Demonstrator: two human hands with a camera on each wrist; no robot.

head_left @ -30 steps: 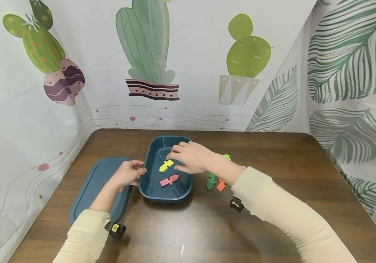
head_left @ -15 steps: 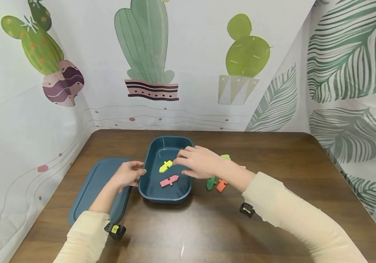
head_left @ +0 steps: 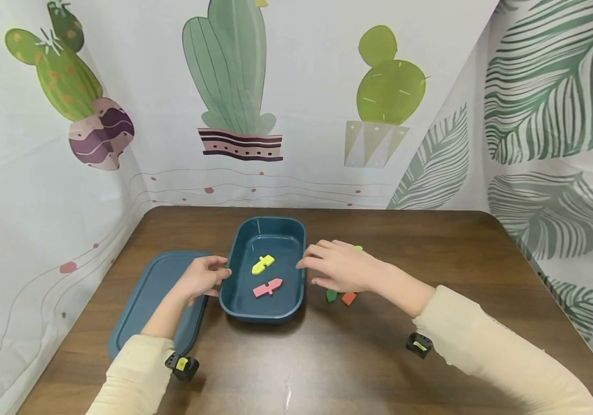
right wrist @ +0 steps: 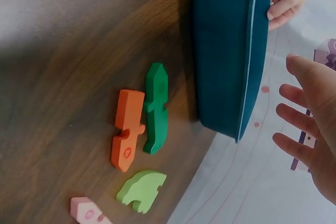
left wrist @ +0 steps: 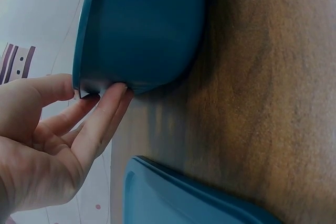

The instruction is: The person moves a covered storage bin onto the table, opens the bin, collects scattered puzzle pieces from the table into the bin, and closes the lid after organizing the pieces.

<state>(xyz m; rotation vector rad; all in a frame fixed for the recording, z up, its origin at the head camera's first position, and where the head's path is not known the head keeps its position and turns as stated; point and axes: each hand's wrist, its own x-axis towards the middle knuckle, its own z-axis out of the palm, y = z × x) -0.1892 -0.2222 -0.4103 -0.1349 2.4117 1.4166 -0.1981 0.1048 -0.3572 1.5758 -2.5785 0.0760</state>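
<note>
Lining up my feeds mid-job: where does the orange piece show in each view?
Head: orange piece on the table, right of the teal tray, partly under the right hand.
Left wrist: not in view.
Right wrist: orange piece left of centre, beside the green piece.
Shared landmark: the teal tray.

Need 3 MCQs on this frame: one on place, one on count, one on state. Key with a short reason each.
1. Where does the lid lie?
A. on the bin
B. on the table left of the bin
C. right of the bin

2. How many foam pieces lie inside the bin?
A. two
B. four
C. none

3. What is the right hand doing?
A. pinching the yellow piece
B. gripping the lid
C. hovering open beside the bin, holding nothing

Key: 1 B, the head view shows the lid flat on the table beside the left hand. 2 A, only the yellow piece and the pink piece are inside. 3 C, the right wrist view shows spread fingers with nothing between them.
</note>
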